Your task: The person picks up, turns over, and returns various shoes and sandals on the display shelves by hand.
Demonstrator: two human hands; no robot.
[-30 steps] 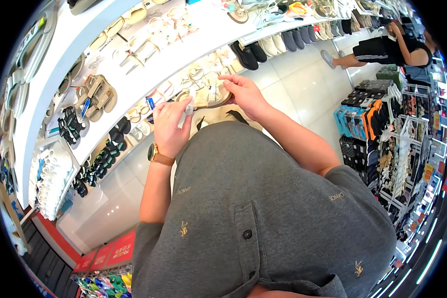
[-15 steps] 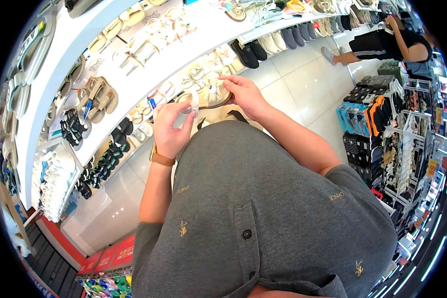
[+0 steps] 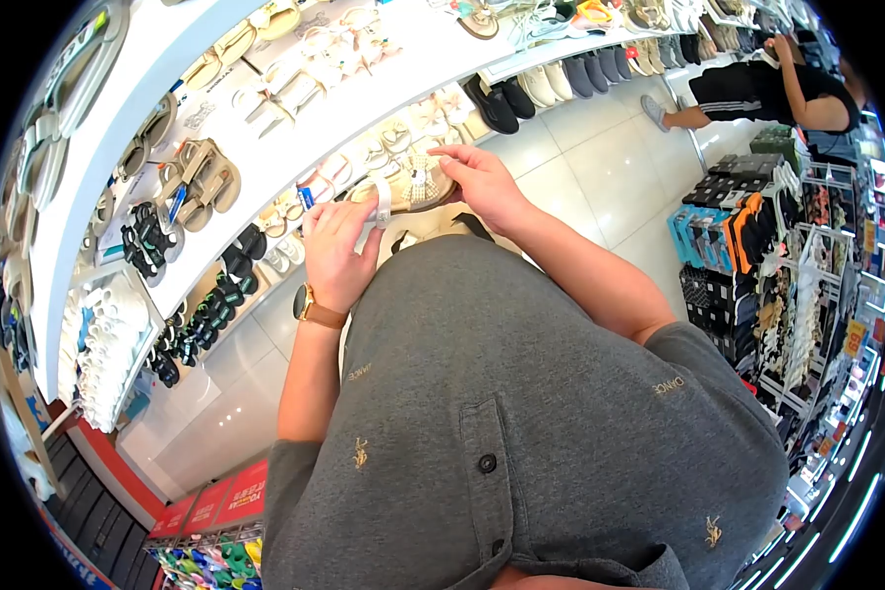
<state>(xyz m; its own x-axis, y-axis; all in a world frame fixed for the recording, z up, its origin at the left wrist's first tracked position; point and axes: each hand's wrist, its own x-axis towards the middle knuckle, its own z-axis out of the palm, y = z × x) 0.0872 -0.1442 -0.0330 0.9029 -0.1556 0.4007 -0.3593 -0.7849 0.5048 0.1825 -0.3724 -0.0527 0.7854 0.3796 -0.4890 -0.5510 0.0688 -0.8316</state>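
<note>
A beige sandal point(image 3: 418, 185) with a braided or beaded strap is held in front of my body. My right hand point(image 3: 484, 187) pinches its right end between thumb and fingers. At the other end, my left hand point(image 3: 340, 251) has its fingers curled round a pale, translucent strap or band point(image 3: 383, 202) that stands up beside the sandal. A brown watch strap point(image 3: 323, 315) is on my left wrist. Part of the sandal's left end is hidden behind the band and my left fingers.
White shelves point(image 3: 295, 147) with sandals curve across the upper left. Dark shoes point(image 3: 492, 104) stand beyond my right hand. On the right are a rack with boxes point(image 3: 723, 182) and a person point(image 3: 796, 93) in black. A red display box point(image 3: 216, 501) is at the lower left.
The pale band has swung more upright in my left fingers and shows more fully. My right hand keeps its grip on the sandal. The view has shifted slightly.
</note>
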